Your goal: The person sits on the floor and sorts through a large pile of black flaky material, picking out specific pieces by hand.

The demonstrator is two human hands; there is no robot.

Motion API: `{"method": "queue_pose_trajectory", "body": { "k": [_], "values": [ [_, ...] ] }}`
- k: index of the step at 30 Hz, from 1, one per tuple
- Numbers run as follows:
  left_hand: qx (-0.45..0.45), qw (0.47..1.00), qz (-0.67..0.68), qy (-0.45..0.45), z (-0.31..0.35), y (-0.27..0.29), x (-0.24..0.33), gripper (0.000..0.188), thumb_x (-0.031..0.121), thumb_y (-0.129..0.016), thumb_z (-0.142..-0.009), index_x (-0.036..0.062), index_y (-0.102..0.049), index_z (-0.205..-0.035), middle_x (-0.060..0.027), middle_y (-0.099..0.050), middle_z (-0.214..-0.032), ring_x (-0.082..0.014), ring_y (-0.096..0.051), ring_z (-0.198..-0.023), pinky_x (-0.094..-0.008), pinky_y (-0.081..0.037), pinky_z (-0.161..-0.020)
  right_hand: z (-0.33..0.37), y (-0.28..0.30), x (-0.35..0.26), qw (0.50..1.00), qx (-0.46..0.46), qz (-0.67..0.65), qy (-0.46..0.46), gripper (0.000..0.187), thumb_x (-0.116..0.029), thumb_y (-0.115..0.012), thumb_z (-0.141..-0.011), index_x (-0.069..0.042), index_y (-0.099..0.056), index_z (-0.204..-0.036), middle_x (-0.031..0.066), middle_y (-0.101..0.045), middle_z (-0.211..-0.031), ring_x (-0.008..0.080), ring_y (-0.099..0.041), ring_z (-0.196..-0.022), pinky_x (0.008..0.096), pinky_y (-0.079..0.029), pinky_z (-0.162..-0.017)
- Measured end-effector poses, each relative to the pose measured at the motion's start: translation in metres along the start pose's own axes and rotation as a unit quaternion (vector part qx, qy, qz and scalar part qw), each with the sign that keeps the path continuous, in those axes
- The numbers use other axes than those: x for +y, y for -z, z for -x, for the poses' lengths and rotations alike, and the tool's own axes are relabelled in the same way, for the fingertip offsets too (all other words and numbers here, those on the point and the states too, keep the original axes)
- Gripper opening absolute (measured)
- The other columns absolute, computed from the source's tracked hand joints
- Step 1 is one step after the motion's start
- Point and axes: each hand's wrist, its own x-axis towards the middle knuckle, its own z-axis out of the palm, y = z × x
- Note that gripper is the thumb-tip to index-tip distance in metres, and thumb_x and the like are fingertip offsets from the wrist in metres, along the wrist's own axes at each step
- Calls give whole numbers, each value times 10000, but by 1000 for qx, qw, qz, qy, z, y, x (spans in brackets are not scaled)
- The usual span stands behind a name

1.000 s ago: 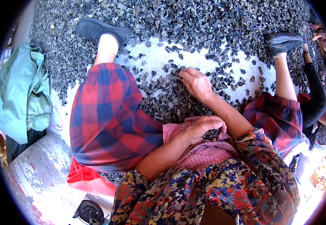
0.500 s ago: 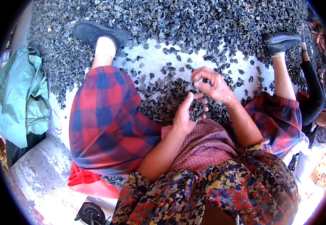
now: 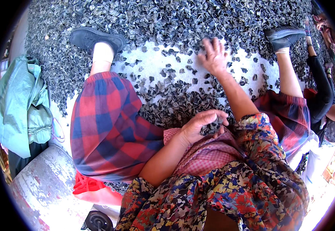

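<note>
Dark, curled pieces that look like dried wood ear mushrooms [image 3: 167, 19] cover the pale ground [image 3: 136, 65] in a thick spread. A smaller heap of the same wood ear mushrooms [image 3: 163, 109] lies between my legs. Cupped close to my lap, my left hand [image 3: 200, 125] is closed around a handful of them. My right hand [image 3: 215, 57] reaches out to the near edge of the large spread, fingers apart and slightly blurred, back of the hand up. No piece shows in it; its palm is hidden.
My legs in plaid trousers stretch to either side, with dark shoes [image 3: 98, 38] on the mushrooms. At the left are a green sheet or garment [image 3: 25, 104], a scuffed metal drum [image 3: 48, 184] and a red bag [image 3: 94, 188]. Another person's dark-clothed leg [image 3: 321, 84] is at the right.
My right hand has moved forward from beside the left hand to the large spread, its fingers opening out. My left hand has drawn back toward my lap, still holding its handful.
</note>
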Motion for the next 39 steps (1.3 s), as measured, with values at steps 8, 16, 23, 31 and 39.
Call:
{"method": "queue_pose_trajectory", "body": {
  "k": [8,16,23,31,39],
  "values": [
    [-20,997,-60,36,3,1,-7,416,300,-606,-872,-12,-533,-1136,-135,-572,-1049,-208,-591,-893,-307,-507,-658,155,-22,-20,914,-54,-94,391,563,-474,-569,-806,-278,-453,-1320,122,-239,-1479,353,-174,-1368,653,-266,-974],
    [-29,995,-78,59,2,-6,-11,298,259,-616,-836,2,-595,-985,-118,-588,-982,-197,-596,-865,-300,-498,-685,161,14,48,935,-142,-217,243,321,-133,-613,-757,-81,-570,-1070,161,-508,-1213,320,-610,-873,388,-506,-778],
    [41,994,-68,80,-2,-6,-12,231,248,-592,-852,29,-608,-922,-74,-621,-808,-141,-595,-745,-258,-495,-625,136,1,80,995,26,10,99,430,-186,-636,-765,-70,-523,-1163,119,-565,-1138,323,-588,-905,416,-487,-760],
    [53,994,-56,74,-5,-2,-13,253,282,-590,-871,32,-598,-910,-81,-616,-800,-150,-593,-734,-267,-490,-616,116,3,61,971,57,-180,144,185,-186,-611,-817,-90,-602,-974,117,-617,-803,306,-630,-687,419,-518,-624],
    [110,991,-45,63,-7,9,-11,280,294,-581,-871,18,-589,-920,-102,-607,-837,-179,-600,-753,-294,-499,-614,80,-13,70,977,62,-17,203,209,-90,-523,-788,-76,-556,-994,132,-572,-861,298,-613,-778,401,-513,-670]
  ]
}}
